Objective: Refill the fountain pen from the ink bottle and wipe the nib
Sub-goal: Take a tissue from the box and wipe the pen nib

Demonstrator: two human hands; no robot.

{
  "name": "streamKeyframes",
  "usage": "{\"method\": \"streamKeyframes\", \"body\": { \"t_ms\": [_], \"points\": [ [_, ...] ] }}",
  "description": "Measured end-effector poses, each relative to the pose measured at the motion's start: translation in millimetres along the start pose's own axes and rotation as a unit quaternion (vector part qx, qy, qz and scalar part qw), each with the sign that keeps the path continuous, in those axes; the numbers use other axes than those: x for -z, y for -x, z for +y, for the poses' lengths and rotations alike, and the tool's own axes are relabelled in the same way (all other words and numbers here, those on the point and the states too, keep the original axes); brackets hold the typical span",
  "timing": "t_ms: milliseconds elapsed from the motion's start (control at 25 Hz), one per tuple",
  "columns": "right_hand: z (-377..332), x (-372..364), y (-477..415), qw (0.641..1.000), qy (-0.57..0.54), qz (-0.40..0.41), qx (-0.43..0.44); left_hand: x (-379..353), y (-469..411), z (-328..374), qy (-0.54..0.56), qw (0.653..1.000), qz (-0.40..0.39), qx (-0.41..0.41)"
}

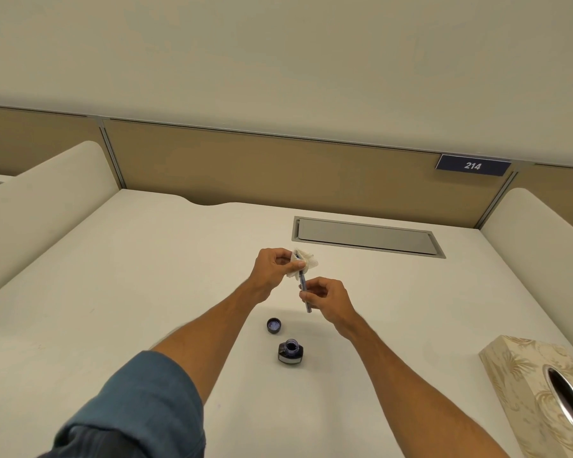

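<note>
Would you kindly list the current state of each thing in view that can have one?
ink bottle: open, upright on desk
cap: off, lying beside the bottle, inside up
fountain pen: held, nib end wrapped in tissue
tissue: crumpled around the nib
left hand: pinching tissue
right hand: gripping pen
tissue box: slot open
desk hatch: closed
</note>
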State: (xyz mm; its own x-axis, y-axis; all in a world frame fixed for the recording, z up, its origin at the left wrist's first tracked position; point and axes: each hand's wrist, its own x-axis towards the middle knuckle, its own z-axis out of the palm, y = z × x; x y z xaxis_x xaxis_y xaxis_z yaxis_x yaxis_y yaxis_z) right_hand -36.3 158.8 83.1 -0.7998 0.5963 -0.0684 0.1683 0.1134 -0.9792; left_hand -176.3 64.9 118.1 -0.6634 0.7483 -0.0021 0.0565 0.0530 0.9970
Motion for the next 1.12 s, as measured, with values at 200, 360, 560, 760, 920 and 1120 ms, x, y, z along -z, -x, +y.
{"method": "streamKeyframes", "body": {
  "t_ms": [200, 360, 560, 760, 920, 1120],
  "points": [
    [0.3, -1.7, 1.1, 1.0, -0.003, -0.011, -0.004, 2.1, -0.5, -0.1, -0.004, 1.0, 0.004, 0.0],
    [-0.3, -2.5, 0.0, 1.0, 0.002, 0.018, -0.003, 0.6, -0.8, 0.6, 0.011, 1.0, 0.004, -0.004],
    [-1.0, -1.1, -0.6, 0.999, 0.006, -0.032, -0.014, 0.9, -2.5, -0.1, 0.016, 1.0, 0.005, -0.003],
    [-3.5, -2.2, 1.1, 1.0, 0.012, -0.01, -0.009, -0.2, -2.9, 0.2, 0.019, 1.0, 0.011, -0.003],
    [-2.6, -0.3, 0.2, 1.0, -0.009, -0.002, -0.011, 0.1, -3.6, 1.9, 0.025, 1.0, 0.013, -0.005],
    [-1.9, -0.8, 3.3, 0.999, -0.007, -0.039, 0.0, 1.0, -2.8, 1.9, 0.028, 0.999, 0.016, -0.006]
  ]
}}
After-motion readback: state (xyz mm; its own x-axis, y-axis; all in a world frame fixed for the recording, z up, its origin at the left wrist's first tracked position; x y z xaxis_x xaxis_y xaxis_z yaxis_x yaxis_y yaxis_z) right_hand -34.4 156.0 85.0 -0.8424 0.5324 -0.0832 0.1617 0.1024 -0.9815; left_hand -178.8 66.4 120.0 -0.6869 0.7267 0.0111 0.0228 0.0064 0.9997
